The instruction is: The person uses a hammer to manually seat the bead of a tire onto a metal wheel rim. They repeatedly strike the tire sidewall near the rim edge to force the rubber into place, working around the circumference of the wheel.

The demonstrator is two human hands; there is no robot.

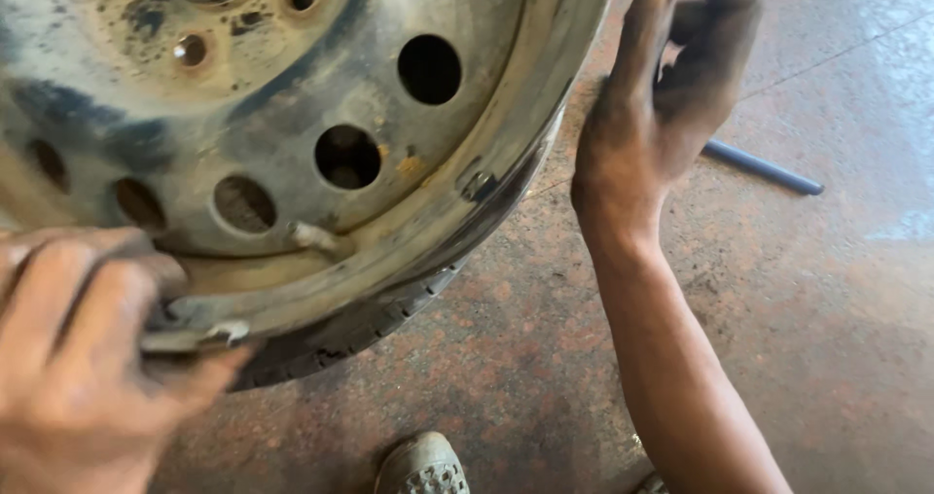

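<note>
A worn steel wheel rim (292, 115) with round holes fills the upper left, and a black tyre (331, 338) shows along its lower edge. My left hand (78, 358) grips the rim's lower edge, pinching a small metal piece (195, 336) against the lip. My right hand (662, 95), dirty with grease, is raised just right of the rim's edge with fingers spread and holds nothing. A short valve stem (311, 236) sticks out of the rim near my left hand.
The floor (798, 299) is reddish speckled stone. A dark metal bar (764, 168) lies on it beyond my right hand. The toe of a grey shoe (423, 467) shows at the bottom edge.
</note>
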